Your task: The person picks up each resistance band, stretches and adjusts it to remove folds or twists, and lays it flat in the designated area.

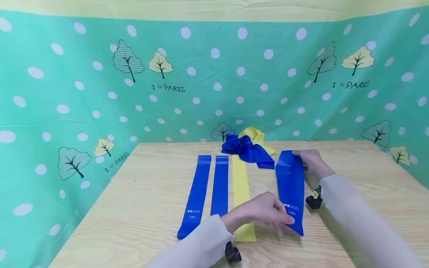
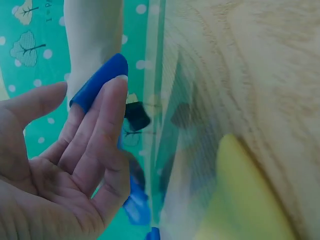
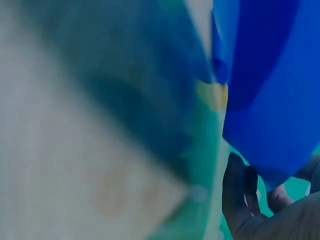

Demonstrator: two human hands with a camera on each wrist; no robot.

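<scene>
A blue resistance band (image 1: 289, 182) printed "Light" is stretched lengthwise between both hands on the right of the table, tilted with its printed face showing. My right hand (image 1: 313, 160) pinches its far end; in the right wrist view the thumb and fingers close around the blue tip. At the near end is my left hand (image 1: 263, 209). Its fairly straight fingers (image 2: 102, 130) reach into the loop in the left wrist view, the blue edge lying over the fingertips and the thumb held apart.
Left of the hands, two blue bands (image 1: 196, 195) and a yellow band (image 1: 240, 178) lie flat side by side, partly behind the left arm. A crumpled pile of blue bands (image 1: 246, 147) and yellow bands (image 1: 253, 134) sits at the back. A green dotted cloth (image 1: 214, 74) hangs behind the wooden table (image 1: 134, 208).
</scene>
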